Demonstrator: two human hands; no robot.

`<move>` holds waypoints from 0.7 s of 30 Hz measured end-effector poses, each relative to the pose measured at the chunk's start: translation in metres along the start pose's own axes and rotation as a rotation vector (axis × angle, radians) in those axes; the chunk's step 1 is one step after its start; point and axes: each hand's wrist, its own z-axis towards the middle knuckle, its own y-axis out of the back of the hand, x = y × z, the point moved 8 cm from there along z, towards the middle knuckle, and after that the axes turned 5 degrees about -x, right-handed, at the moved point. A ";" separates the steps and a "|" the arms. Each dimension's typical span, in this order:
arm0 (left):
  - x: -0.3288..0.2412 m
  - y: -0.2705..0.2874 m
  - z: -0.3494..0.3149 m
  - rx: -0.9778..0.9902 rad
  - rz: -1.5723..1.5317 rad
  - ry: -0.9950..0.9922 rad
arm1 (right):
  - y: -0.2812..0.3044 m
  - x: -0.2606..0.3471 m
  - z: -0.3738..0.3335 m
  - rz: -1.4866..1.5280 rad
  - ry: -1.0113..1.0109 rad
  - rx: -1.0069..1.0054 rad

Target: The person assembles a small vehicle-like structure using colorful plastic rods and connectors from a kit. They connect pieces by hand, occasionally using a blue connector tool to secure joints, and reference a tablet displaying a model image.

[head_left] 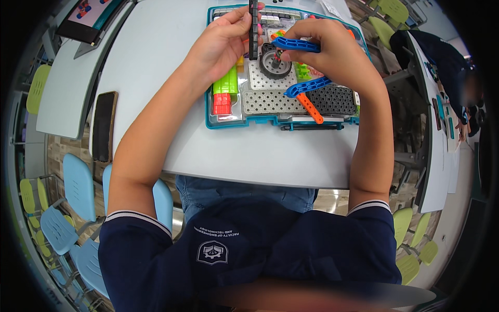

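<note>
My left hand (pixel 221 47) is closed around a narrow black segmented bar (pixel 253 34), which it holds upright over the parts tray. My right hand (pixel 332 52) pinches a blue plastic piece (pixel 296 44). A second blue piece (pixel 312 86) with an orange perforated strip (pixel 311 109) joined to it sticks out below that hand; how the two blue pieces connect is hidden. Between my hands sits a grey wheel with a black tyre (pixel 275 62), close to my right fingertips. Beneath lies the teal-rimmed tray (pixel 209 106), with grey perforated plates (pixel 270 101) in it.
Lime and red blocks (pixel 222 96) fill the tray's near left corner. A dark phone (pixel 105 127) lies at the white table's (pixel 244 156) left edge. Beyond a gap stands another table with a laptop (pixel 91 21). Another person (pixel 436 60) works at a table on the right.
</note>
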 end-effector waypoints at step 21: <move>-0.001 -0.002 0.000 0.037 0.024 -0.012 | 0.008 -0.006 -0.002 0.092 -0.091 0.040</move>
